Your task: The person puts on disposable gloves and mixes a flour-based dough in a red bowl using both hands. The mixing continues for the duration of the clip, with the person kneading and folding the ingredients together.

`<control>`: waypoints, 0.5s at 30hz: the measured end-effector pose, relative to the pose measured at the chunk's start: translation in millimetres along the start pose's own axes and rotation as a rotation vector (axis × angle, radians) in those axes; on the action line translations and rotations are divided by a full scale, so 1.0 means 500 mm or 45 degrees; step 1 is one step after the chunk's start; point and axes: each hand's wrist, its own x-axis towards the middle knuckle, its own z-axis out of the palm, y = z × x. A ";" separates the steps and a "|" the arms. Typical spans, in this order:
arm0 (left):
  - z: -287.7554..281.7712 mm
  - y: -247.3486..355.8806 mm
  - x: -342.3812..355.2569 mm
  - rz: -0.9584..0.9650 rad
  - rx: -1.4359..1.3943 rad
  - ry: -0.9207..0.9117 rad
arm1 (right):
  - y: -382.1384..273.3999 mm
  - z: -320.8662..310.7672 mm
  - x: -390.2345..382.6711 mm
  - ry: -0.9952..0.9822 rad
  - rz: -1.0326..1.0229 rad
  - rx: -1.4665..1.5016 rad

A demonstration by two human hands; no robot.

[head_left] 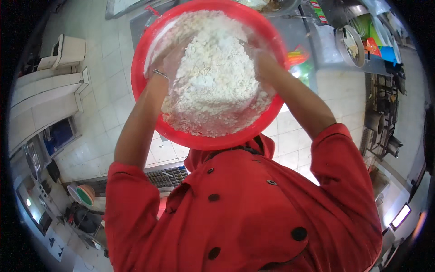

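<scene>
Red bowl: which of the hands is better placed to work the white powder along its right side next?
Right, probably: the right hand is in the red bowl at the right edge of the white powder, while the left hand is across on its left.

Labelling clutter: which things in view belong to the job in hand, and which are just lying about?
In the job:
red bowl
white powder

Apparently just lying about:
metal pan, upper right
green bowl, lower left
white box, upper left
</scene>
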 end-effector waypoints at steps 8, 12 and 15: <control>-0.018 0.090 -0.031 0.088 0.124 -0.258 | -0.077 -0.004 -0.017 -0.220 -0.232 -0.393; -0.015 0.133 -0.044 0.032 0.399 -0.125 | -0.119 -0.011 -0.030 -0.257 -0.351 -0.610; -0.073 0.084 -0.015 0.216 1.137 -0.031 | -0.146 -0.005 -0.036 -0.287 -0.398 -0.726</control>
